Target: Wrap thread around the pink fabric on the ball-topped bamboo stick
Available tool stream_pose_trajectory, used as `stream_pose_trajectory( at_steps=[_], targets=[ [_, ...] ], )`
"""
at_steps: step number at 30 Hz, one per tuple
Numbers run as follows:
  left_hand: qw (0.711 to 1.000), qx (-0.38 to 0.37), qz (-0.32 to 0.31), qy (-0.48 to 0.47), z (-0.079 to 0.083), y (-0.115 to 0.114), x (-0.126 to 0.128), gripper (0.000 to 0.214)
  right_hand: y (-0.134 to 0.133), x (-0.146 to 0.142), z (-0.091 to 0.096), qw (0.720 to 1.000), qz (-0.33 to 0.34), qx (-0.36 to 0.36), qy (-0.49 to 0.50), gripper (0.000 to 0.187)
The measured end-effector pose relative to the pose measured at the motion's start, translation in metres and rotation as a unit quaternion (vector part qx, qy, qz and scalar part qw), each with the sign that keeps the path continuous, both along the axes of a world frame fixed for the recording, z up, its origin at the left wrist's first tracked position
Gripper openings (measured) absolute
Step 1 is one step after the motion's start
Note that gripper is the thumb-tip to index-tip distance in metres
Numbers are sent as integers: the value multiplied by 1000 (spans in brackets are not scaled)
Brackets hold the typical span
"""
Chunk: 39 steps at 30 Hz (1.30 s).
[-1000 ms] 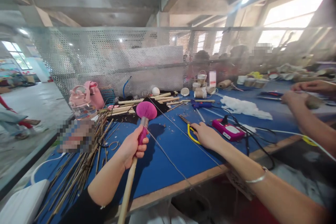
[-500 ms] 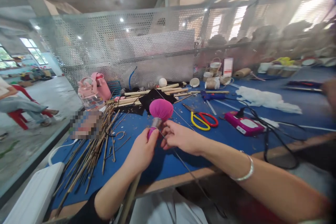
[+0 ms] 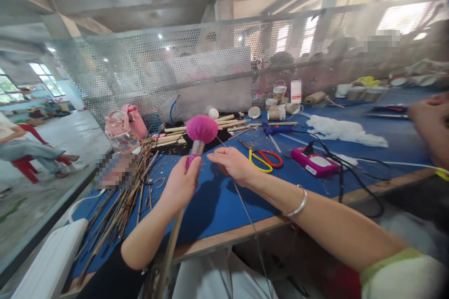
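Observation:
My left hand point(image 3: 182, 182) is closed around a wooden stick point(image 3: 171, 245), just below its round head. That head is a ball covered in magenta cloth point(image 3: 202, 129), and a grey binding point(image 3: 198, 148) circles the neck beneath it. Magenta cloth also shows below the binding, at my thumb. To the right, my right hand point(image 3: 231, 164) pinches a thin wire-like strand point(image 3: 249, 217), which runs down past the table edge toward my lap. A short length of it rises above the fingers toward the ball. A small gap separates my right fingers from the stick.
Scissors point(image 3: 261, 159), a magenta box with a cable point(image 3: 315, 162) and a blue glue gun point(image 3: 278, 129) lie to the right. Thin brown twigs point(image 3: 122, 205) spread on the left near a white case point(image 3: 52, 261). Another person's hand point(image 3: 431, 117) is at far right.
My right hand has drawn away from the stick's neck, opening a gap. The magenta ball and both hands appear further left, as the view has shifted slightly.

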<state>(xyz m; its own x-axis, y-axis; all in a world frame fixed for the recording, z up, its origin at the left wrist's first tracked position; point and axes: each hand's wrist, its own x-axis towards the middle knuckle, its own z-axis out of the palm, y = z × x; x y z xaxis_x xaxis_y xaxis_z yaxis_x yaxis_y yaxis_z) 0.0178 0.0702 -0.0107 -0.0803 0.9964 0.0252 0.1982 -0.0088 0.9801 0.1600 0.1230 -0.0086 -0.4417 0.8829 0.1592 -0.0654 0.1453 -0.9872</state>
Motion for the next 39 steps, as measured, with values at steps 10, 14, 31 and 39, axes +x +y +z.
stream_pose_trajectory(
  at_steps=[10, 14, 31, 39],
  targets=[
    [907, -163, -250, -298, 16, 9, 3, 42, 40, 6, -3, 990, 96, 65, 78, 41],
    [856, -222, -292, -364, -5, 13, -3, 41, 39, 5, -18, 987, 146, 27, 68, 40],
    [949, 98, 79, 288, -28, 17, 15, 28, 27, -14, -31, 996, -69, 43, 32, 38],
    [966, 88, 92, 226, -23, 14, -7, 27, 11, -8, -28, 964, -59, 239, -99, 41]
  ],
)
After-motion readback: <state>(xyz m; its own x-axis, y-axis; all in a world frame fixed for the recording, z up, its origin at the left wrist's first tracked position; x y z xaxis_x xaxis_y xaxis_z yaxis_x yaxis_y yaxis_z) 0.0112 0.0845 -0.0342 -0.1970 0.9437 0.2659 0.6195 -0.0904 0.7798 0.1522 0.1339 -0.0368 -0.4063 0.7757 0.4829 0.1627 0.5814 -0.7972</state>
